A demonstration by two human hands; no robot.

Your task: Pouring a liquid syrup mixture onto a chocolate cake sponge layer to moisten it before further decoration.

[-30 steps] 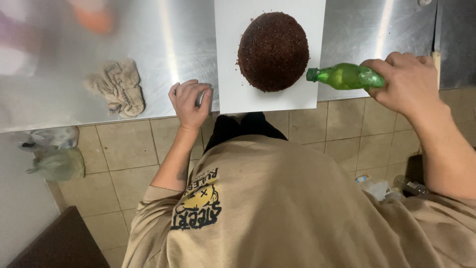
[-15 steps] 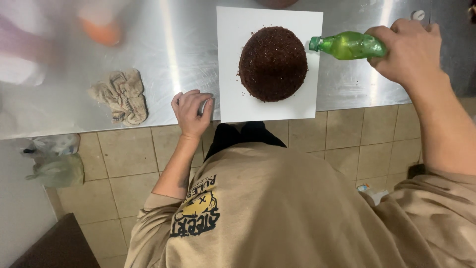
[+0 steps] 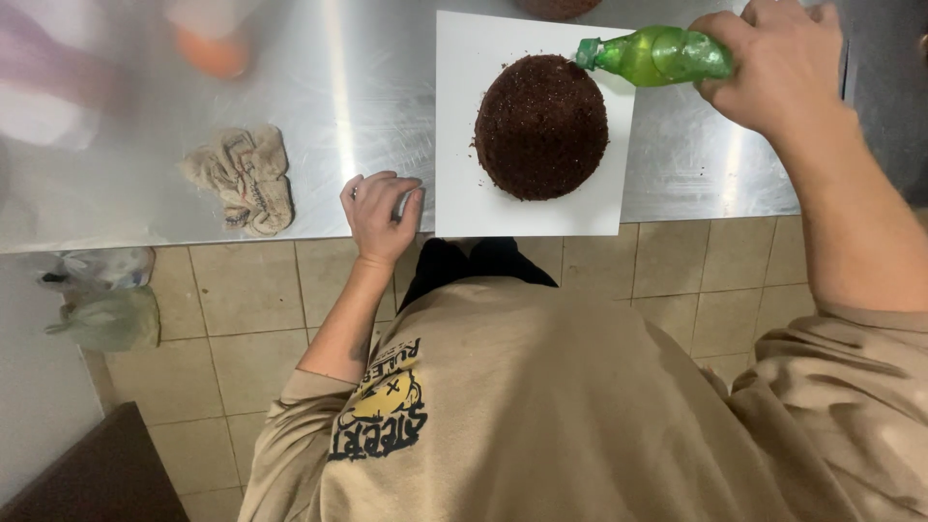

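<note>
A round dark brown cake sits on a white square board on a steel counter. My right hand grips a green plastic bottle held on its side, its capped neck pointing left over the cake's upper right edge. My left hand rests at the counter's front edge, just left of the board, fingers curled around something small that I cannot make out.
A crumpled beige cloth lies on the counter to the left. A blurred orange object stands at the far left back. Below the counter are beige floor tiles and crumpled plastic bags.
My right hand has carried the green bottle up from the board's right side, so its neck now sits above the cake's edge. My left hand stays at the counter edge.
</note>
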